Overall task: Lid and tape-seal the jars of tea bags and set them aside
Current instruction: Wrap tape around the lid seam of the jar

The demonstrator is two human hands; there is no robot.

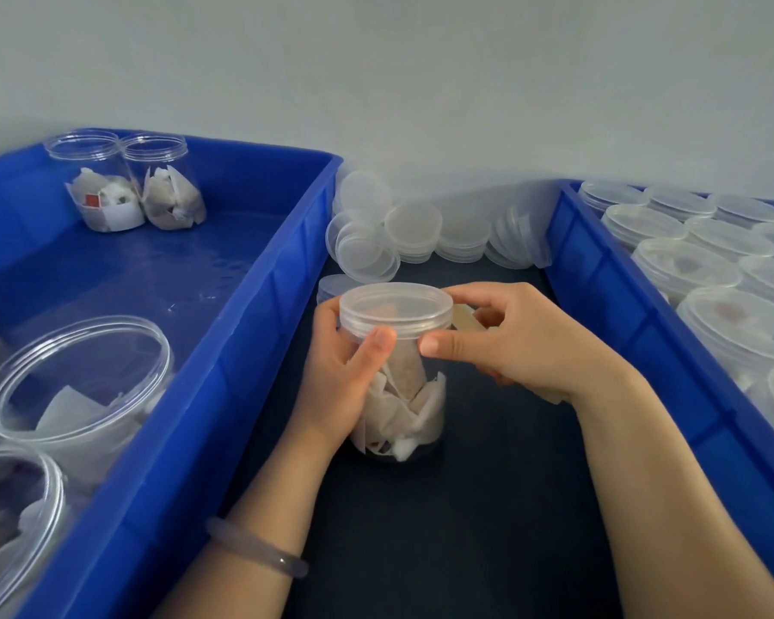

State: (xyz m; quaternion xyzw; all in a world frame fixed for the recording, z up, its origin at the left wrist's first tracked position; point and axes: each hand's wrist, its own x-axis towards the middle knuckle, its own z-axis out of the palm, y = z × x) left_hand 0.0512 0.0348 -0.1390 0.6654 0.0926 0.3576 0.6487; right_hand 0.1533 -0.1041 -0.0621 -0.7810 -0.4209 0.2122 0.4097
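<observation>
Head view, looking down: a clear jar of tea bags stood on a dark table, in the channel between the left bin and the right bin, both blue. Its lid was on. The left hand gripped the jar's side, thumb in front just under the lid. The right hand, fingers curled round what looked like a tan roll of tape, pressed its thumb against the lid's rim; the two thumbs nearly met. No tape could be made out on the seam, so sealing seemed only beginning.

The left bin held open jars waiting for lids. The right bin was packed with lidded jars, apparently finished. Loose lids were piled at the back. The bin walls hemmed the jar close on both sides; open table lay toward the person.
</observation>
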